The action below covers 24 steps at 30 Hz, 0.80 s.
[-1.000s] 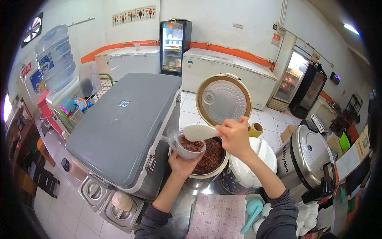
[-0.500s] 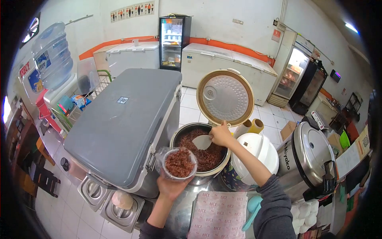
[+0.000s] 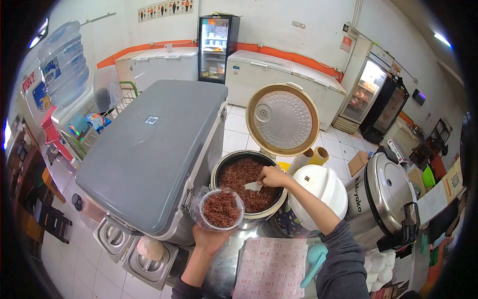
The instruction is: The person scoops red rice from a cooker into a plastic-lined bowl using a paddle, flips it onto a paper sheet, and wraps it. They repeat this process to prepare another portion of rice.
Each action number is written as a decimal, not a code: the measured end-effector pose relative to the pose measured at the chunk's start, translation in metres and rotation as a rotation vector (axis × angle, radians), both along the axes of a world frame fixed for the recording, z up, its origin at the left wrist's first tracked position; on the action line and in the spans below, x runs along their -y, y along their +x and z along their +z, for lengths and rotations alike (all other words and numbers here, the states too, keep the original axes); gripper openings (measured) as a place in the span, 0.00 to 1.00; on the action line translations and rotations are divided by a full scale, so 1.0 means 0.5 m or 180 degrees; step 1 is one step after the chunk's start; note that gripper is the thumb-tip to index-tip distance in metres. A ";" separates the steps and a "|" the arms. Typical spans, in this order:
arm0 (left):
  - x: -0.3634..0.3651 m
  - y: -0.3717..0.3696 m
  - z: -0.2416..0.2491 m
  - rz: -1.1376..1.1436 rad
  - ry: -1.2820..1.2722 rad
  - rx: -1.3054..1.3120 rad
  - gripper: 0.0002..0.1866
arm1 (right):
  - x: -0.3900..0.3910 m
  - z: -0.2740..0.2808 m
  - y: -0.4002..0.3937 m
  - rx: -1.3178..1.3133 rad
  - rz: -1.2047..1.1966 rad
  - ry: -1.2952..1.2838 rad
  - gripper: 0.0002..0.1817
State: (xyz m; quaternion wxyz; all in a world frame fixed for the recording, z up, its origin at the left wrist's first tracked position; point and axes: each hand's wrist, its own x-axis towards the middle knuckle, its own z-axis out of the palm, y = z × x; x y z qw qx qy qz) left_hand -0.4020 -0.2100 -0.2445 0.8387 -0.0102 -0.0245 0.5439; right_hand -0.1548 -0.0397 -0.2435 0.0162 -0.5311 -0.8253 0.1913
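My left hand (image 3: 210,240) is closed under a bowl (image 3: 240,219) with clear plastic around it. Reddish-brown rice (image 3: 221,209) fills the bowl. Over the open rice cooker (image 3: 218,172), my right hand (image 3: 274,177) grips a pale rice paddle (image 3: 253,186), whose blade is partly sunk in the cooked rice (image 3: 241,173). The cooker's round lid (image 3: 284,119) stands raised behind it. The bowl is held just in front and to the left of the cooker's rim.
A large grey cooler box (image 3: 154,144) stands at the left. To the right are a white-lidded container (image 3: 323,194) and a closed steel Miyako cooker (image 3: 386,199). Printed paper (image 3: 271,266) and a turquoise scoop (image 3: 314,261) lie in front; lidded steel pans (image 3: 149,264) sit lower left.
My right hand has lowered the paddle, and its blade is now deeper in the rice. The rice in the bowl looks flatter, and the bowl has tilted slightly.
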 end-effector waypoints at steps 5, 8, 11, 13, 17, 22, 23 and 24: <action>-0.039 0.009 0.006 0.0039 -0.0009 -0.0407 0.27 | 0.004 0.045 0.038 -0.0272 -0.0454 -0.0156 0.10; -0.065 0.022 0.008 0.0014 -0.0032 -0.0561 0.28 | 0.023 0.119 0.055 -0.0762 -0.0873 -0.0107 0.10; -0.092 0.045 0.007 0.0007 0.0023 -0.0790 0.29 | 0.048 0.182 0.052 -0.0429 -0.0923 0.0770 0.12; -0.115 0.068 0.015 -0.0017 -0.0119 -0.0882 0.29 | 0.083 0.211 0.025 -0.0079 -0.0804 0.1353 0.10; -0.162 0.113 0.025 0.0024 -0.0359 -0.1034 0.28 | 0.188 0.205 -0.057 0.0632 -0.0393 0.1891 0.07; -0.198 0.141 0.020 0.0163 -0.0599 -0.1333 0.26 | 0.254 0.124 -0.080 0.0754 0.0271 0.2559 0.07; -0.199 0.140 0.021 0.0102 -0.0547 -0.1378 0.26 | 0.253 0.121 -0.072 0.0774 0.0314 0.2588 0.09; -0.196 0.138 0.021 0.0042 -0.0504 -0.1429 0.26 | 0.253 0.116 -0.062 0.0787 0.0356 0.2609 0.11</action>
